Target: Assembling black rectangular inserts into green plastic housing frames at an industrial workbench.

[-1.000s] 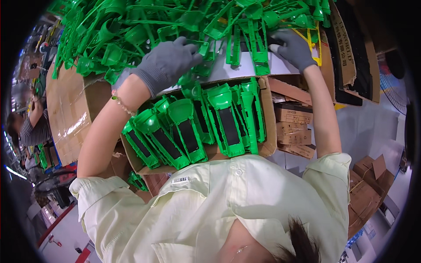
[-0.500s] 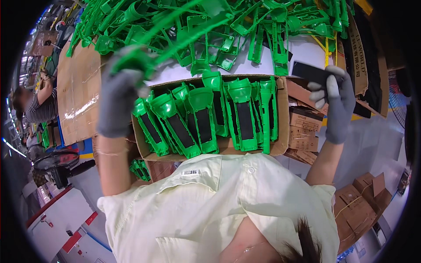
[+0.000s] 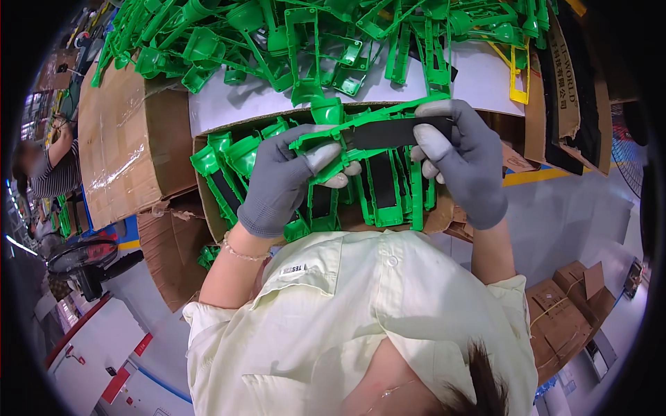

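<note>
Head: hands [image 3: 277,180] [image 3: 470,166] hold green frame [image 3: 378,114] above carton [image 3: 438,218]; lower edge clearance unclear.

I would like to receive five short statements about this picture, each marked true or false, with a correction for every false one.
1. The left hand holds a green frame. True.
2. The right hand holds a yellow part. False: it holds a black strip against the green frame.
3. Both hands wear grey gloves. True.
4. The carton just below the hands contains only loose screws. False: the carton contains more green frames.
5. A yellow frame lies beyond the right hand. True.
</note>
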A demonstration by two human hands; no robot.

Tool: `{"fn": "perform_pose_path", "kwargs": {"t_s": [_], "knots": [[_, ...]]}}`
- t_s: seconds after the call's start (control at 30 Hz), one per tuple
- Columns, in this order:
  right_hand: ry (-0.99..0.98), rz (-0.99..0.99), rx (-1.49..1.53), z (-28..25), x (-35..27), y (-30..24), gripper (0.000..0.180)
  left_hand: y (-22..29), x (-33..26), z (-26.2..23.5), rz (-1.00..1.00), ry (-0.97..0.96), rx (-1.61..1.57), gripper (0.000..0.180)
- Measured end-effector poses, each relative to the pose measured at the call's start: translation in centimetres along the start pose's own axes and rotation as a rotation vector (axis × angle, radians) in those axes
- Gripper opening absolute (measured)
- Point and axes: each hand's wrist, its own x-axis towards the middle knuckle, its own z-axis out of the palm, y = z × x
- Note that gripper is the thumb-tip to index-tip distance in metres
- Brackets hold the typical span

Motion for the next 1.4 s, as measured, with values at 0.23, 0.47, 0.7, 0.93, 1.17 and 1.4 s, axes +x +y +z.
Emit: {"fn": "perform_pose_path", "kwargs": {"t_s": [0.23,0.47,0.7,0.93,1.17,1.4], "knots": [[-0.008,0.004,-0.089,-0.3,0.0,0.9,0.019,-0.7,0.2,0.3,-0.032,-0.016,-0.029,0.032],[-0.018,-0.117,-0.239,0.2,-0.1,1.0,0.014,-0.9,0.2,0.9,-0.054,-0.015,0.076,0.033],[0.218,-0.273,-0.722,0.1,-1.1,1.0,0.034,-0.7,-0.6,1.7,0.033,0.021,0.239,0.028],[-0.157,-0.209,-0.441,-1.3,-3.5,3.7,0.025,-0.4,-2.9,-0.1,0.005,-0.185,0.484,0.021],[-0.016,-0.072,-0.503,0.4,-6.8,6.2,0.020,-0.3,-2.6,1.4,-0.127,-0.039,0.537,0.013],[0.014,-0.069,-0.452,0.9,-7.3,7.4,0.026,1.9,-1.5,2.3,-0.262,-0.069,0.667,0.013]]}}
